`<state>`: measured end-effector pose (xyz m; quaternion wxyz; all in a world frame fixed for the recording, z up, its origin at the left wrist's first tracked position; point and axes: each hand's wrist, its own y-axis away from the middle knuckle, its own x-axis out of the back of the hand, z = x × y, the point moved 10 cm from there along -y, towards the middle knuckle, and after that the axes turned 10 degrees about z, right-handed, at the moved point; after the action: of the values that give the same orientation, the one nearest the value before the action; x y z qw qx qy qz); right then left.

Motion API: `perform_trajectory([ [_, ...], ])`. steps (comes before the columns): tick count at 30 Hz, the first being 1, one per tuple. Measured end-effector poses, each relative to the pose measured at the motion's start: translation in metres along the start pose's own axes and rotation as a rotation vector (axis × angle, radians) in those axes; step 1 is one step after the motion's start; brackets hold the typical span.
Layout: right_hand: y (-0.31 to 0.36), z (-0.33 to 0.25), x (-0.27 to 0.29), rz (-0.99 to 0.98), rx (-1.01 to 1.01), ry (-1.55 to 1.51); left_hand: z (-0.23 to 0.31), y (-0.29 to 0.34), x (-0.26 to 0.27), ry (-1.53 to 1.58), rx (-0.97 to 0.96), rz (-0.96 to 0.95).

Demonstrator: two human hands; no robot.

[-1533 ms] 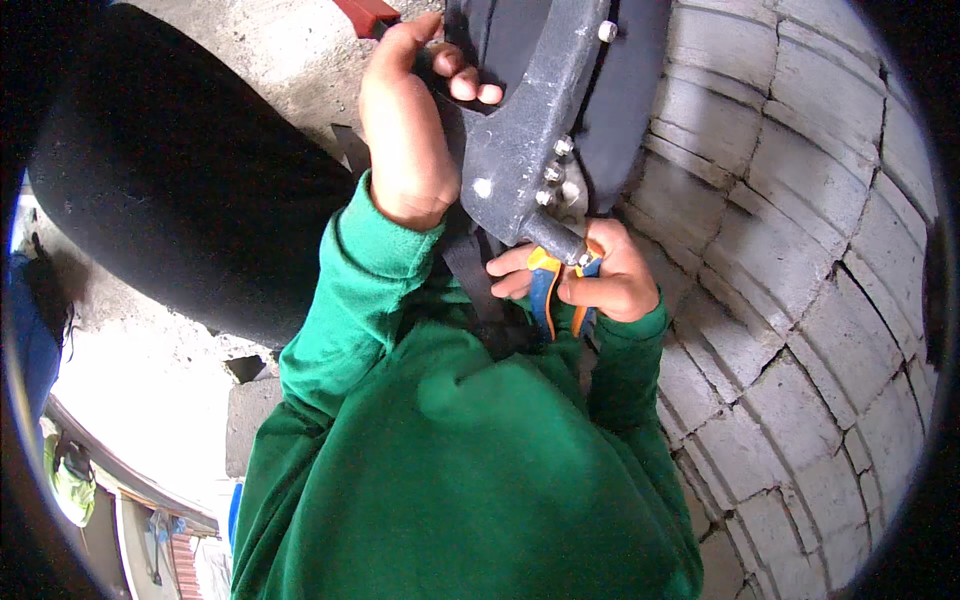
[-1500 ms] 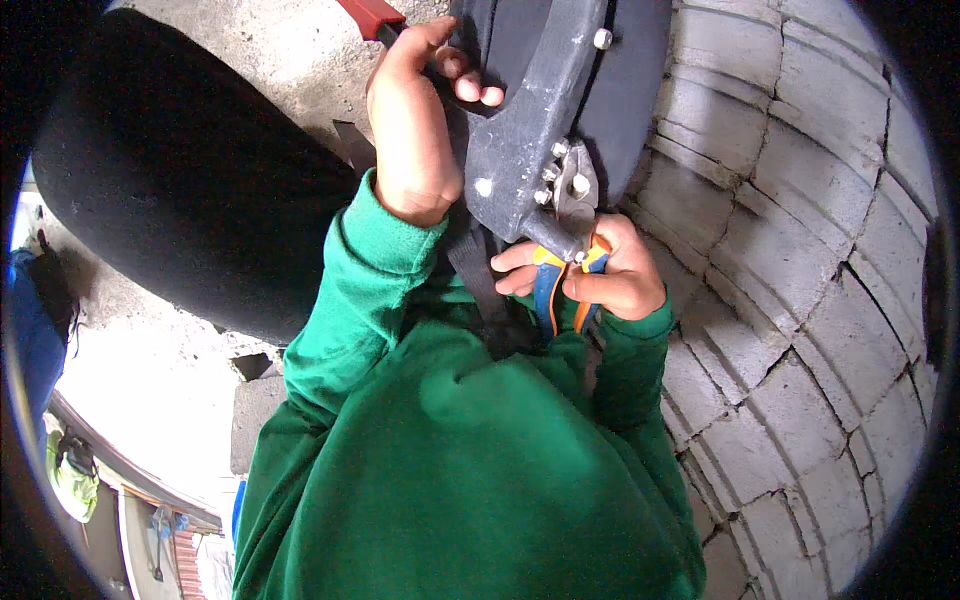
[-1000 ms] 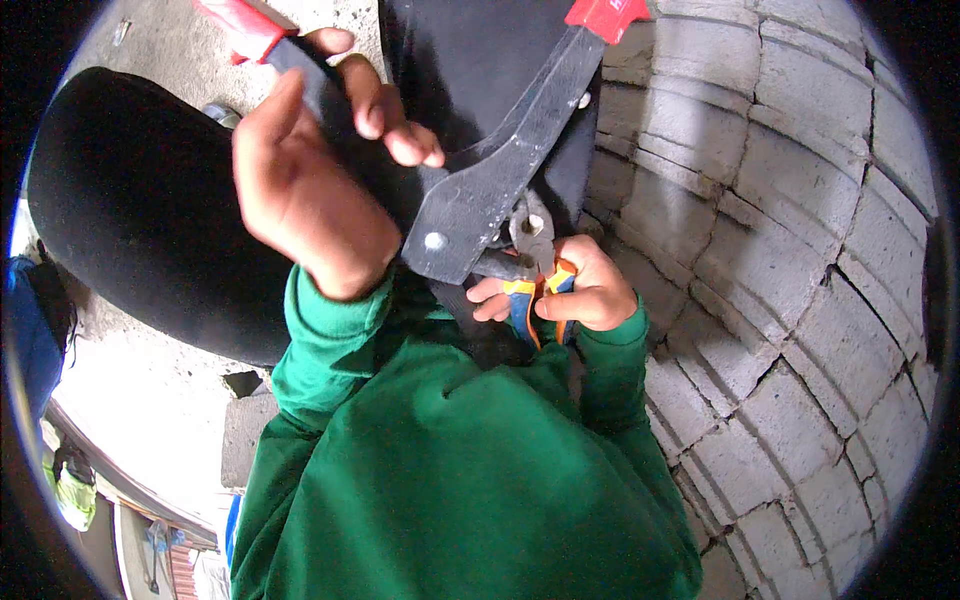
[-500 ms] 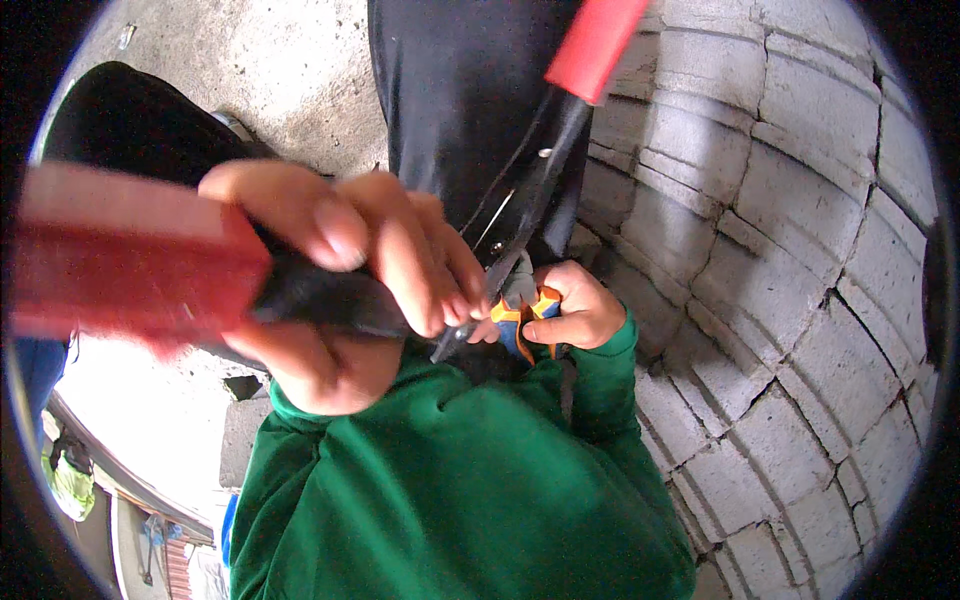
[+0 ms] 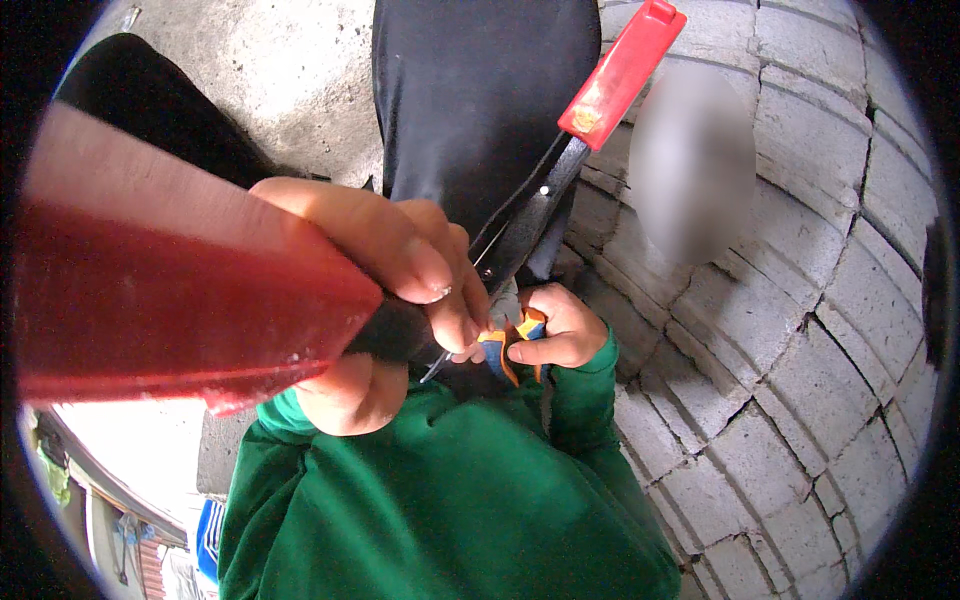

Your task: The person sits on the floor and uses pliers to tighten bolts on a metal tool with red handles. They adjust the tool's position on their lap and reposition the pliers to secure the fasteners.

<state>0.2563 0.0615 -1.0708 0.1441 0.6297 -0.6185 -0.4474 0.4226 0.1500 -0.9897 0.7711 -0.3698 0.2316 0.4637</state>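
My left hand (image 5: 400, 270) is closed around a black metal arm of a long-handled tool (image 5: 535, 205) with two red grips. One large red grip (image 5: 180, 290) fills the left side, close to the camera. The other red grip (image 5: 625, 75) points up to the right, beyond my knee. My right hand (image 5: 565, 325) is closed on pliers (image 5: 495, 352) with blue and orange-yellow handles, close to my lap. The pliers' head lies beside the black arm, partly hidden by it and by my left fingers. I cannot tell exactly what the jaws touch.
A wall of grey blocks (image 5: 770, 400) with open joints rises close on my right. My legs in black trousers (image 5: 480, 100) stretch ahead over a rough concrete floor (image 5: 290, 80). At the lower left lie a blue-and-white thing (image 5: 210, 535) and other items.
The long-handled tool has shifted: its near grip looms larger, and its far grip has come down further into view. Both hands have moved slightly, still holding the same tools.
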Motion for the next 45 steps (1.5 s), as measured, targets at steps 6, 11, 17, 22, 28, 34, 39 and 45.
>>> perform_trajectory([
  [6,0.008,0.019,0.001,-0.080,-0.013,0.133,0.004,0.000,0.001,0.014,0.035,-0.001],
  [11,0.004,0.004,-0.012,-0.180,-0.009,0.053,0.010,-0.007,0.009,0.153,0.092,0.058],
  [17,0.004,0.016,-0.006,-0.151,0.030,-0.004,0.021,-0.007,0.005,0.243,0.041,0.074],
  [22,0.010,0.041,0.005,-0.202,0.074,0.025,0.030,-0.009,-0.016,0.257,-0.009,-0.174],
  [28,0.007,0.009,-0.005,-0.204,0.276,0.095,0.035,-0.004,-0.020,0.292,-0.018,-0.274],
  [34,0.003,0.088,0.035,-0.014,-0.340,0.192,0.036,-0.004,-0.033,0.241,0.000,-0.303],
  [39,0.009,0.066,0.035,0.143,-0.334,0.332,0.040,-0.001,-0.030,0.267,-0.033,-0.270],
  [45,0.005,0.038,0.023,0.027,-0.066,0.203,0.045,-0.004,-0.035,0.320,-0.042,-0.287],
])
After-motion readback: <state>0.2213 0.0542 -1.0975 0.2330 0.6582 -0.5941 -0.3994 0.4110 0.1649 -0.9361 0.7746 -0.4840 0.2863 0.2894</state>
